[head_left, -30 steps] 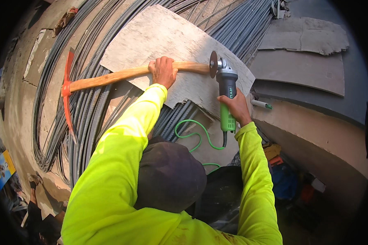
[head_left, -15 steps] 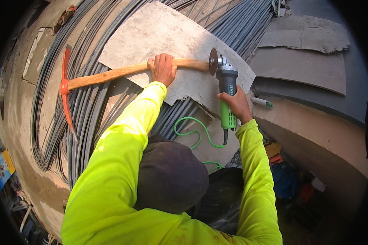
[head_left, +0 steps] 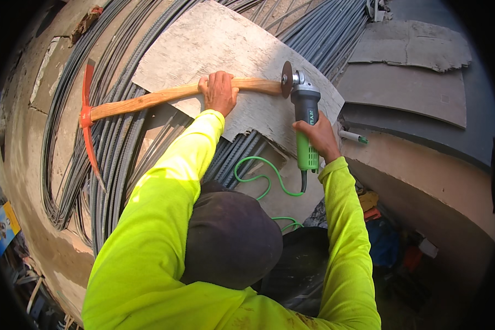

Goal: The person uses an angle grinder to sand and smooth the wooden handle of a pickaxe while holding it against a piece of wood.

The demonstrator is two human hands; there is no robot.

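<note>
My left hand [head_left: 220,93] is closed around the wooden handle of a pickaxe [head_left: 132,103], toward its far end from the head. The orange pickaxe head [head_left: 86,116] lies at the left over the bundled steel bars. In my right hand [head_left: 320,136] is a green and dark grey angle grinder [head_left: 307,118], held upright with its disc at the top. The brown disc [head_left: 287,80] stands at the right end of the handle, touching it or very close. I cannot tell whether it spins. A green cord [head_left: 264,159] runs from the grinder's lower end.
A pale, worn board [head_left: 203,47] lies beneath the handle on long steel bars [head_left: 118,154]. More bars [head_left: 327,38] fan out at the back. Broken grey sheets [head_left: 410,91] rest at the right, near a green-tipped white tube [head_left: 353,136]. A blue and yellow package [head_left: 5,226] lies far left.
</note>
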